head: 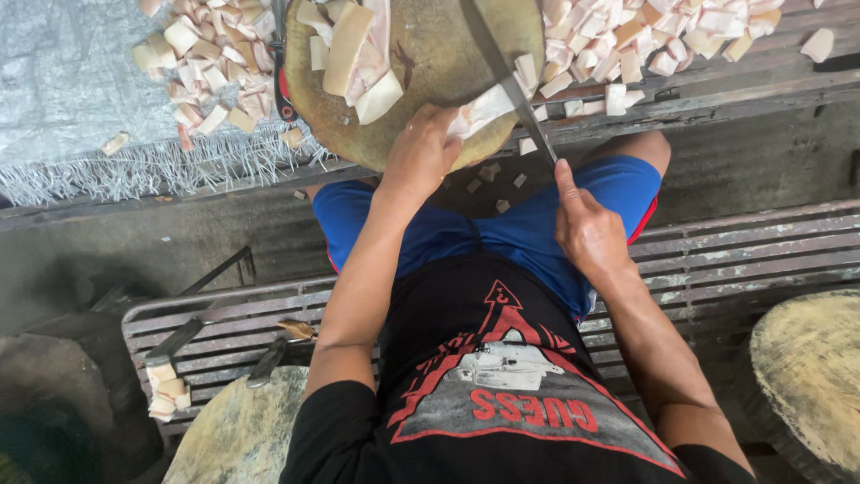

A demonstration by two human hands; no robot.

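My left hand [419, 154] grips a pale strip of fatty meat [482, 111] at the near edge of a round wooden chopping block [430, 54]. My right hand [584, 226] holds the handle of a long knife [502, 72], whose blade lies across the strip and runs up over the block. More pale slabs [354, 54] lie stacked on the block's left side.
Heaps of cut pale pieces lie left [210, 63] and right [627, 40] of the block on a wooden platform. I sit on a metal slatted bench [717, 251]. Two other round blocks [806, 376] [242, 430] flank me; knives and scraps [166, 390] rest at lower left.
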